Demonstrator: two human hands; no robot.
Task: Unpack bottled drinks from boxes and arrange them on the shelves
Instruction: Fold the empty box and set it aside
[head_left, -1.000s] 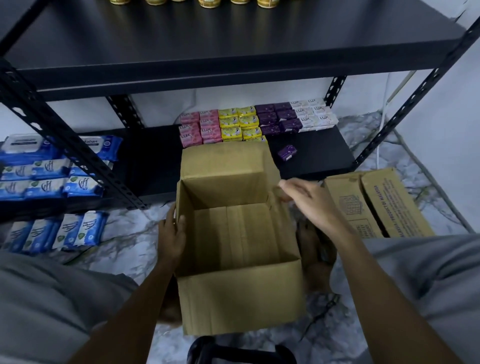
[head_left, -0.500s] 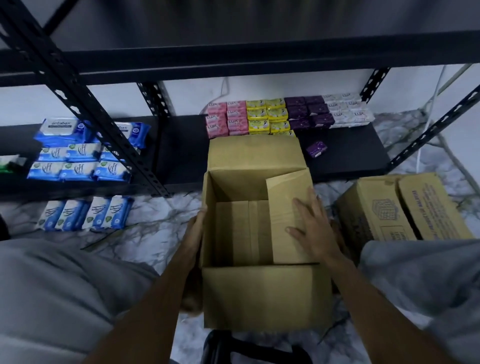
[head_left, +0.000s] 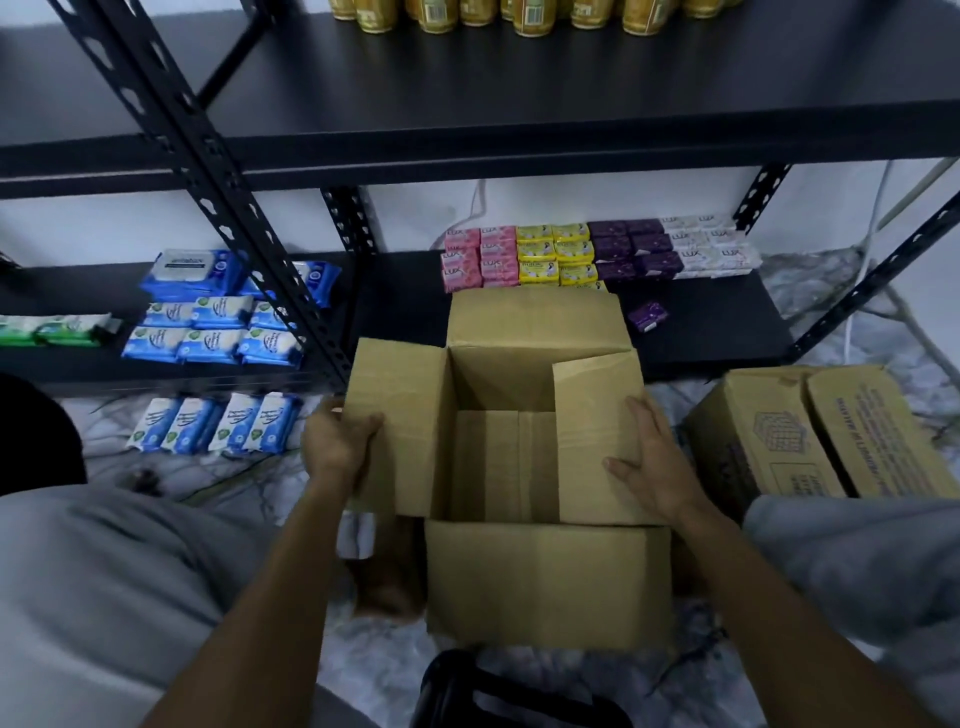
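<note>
box (head_left: 545, 582) is empty. left hand (head_left: 337, 441) just grabbed the left flap (head_left: 400, 415), right hand (head_left: 649, 462) lies flat on the right flap (head_left: 597, 415). closing up, i guess.

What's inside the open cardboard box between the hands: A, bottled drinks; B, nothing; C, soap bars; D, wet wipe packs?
B: the open cardboard box shows only its own bare bottom panels, with no bottles or packs in the part that is visible.

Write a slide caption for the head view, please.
Left hand grips and right hand presses flaps of an open cardboard box before shelves.
</note>
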